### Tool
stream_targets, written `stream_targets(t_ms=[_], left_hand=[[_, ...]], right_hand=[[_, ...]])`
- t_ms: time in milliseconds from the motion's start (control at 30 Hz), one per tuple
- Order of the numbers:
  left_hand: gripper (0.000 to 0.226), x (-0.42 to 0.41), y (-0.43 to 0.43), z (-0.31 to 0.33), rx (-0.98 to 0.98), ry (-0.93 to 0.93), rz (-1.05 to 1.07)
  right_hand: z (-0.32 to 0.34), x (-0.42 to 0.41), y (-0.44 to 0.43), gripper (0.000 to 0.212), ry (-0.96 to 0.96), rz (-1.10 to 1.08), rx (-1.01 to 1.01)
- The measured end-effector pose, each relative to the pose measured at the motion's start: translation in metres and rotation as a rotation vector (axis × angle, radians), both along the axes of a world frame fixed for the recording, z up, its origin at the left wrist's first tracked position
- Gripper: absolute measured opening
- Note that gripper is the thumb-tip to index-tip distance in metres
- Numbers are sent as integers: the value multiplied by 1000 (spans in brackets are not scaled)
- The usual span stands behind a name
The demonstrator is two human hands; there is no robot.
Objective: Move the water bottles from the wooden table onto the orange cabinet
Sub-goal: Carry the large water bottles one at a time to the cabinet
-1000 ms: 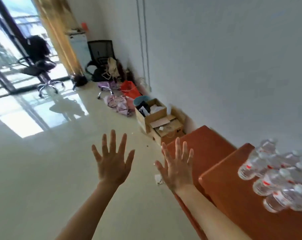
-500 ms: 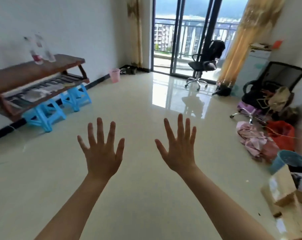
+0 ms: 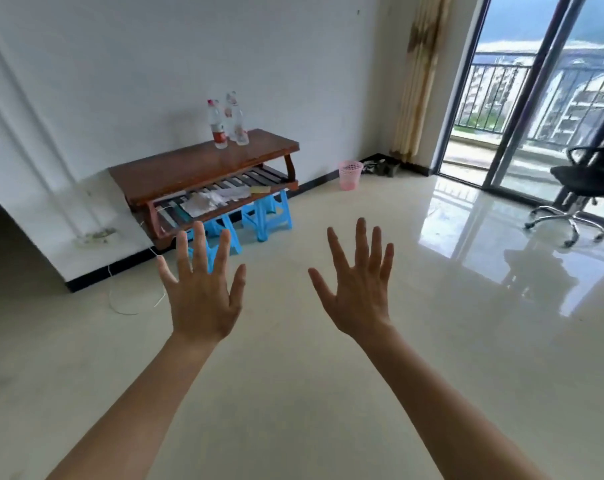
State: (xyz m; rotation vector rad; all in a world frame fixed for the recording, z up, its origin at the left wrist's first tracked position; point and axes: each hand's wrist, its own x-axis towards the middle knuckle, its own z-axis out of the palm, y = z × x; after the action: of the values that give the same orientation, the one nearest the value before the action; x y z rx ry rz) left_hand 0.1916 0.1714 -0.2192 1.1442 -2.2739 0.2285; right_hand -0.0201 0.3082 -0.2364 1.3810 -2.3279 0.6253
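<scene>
Here, the left hand (image 3: 201, 299) and right hand (image 3: 359, 292) are held up empty, fingers spread wide, over the floor (image 3: 449, 358), while the water bottles (image 3: 218, 128) stand upright, close together, on the wooden bench (image 3: 189, 168) by the wall (image 3: 137, 64).

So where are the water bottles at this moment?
Head view, left of centre: the water bottles stand clustered on the wooden table, near its right end, by the white wall.

The view has swung left, bringing the wooden table (image 3: 203, 164) and its water bottles (image 3: 227, 121) ahead.
</scene>
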Motion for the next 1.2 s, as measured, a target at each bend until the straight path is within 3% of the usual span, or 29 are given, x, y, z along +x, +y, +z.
stream_targets(t_ms=[233, 367, 733, 1033, 1200], left_hand=[[64, -25, -131, 4, -26, 40, 102], [64, -30, -247, -2, -9, 39, 144], [63, -99, -501, 24, -13, -2, 38], [63, -227, -691, -3, 1, -78, -29], [66, -297, -809, 16, -36, -130, 4]], right_hand=[[7, -35, -174, 74, -33, 166, 8], [-6, -47, -287, 74, 17, 225, 35], [14, -112, -511, 80, -30, 114, -23], [-27, -232, -693, 79, -106, 65, -34], [-19, -312, -810, 84, -218, 54, -11]])
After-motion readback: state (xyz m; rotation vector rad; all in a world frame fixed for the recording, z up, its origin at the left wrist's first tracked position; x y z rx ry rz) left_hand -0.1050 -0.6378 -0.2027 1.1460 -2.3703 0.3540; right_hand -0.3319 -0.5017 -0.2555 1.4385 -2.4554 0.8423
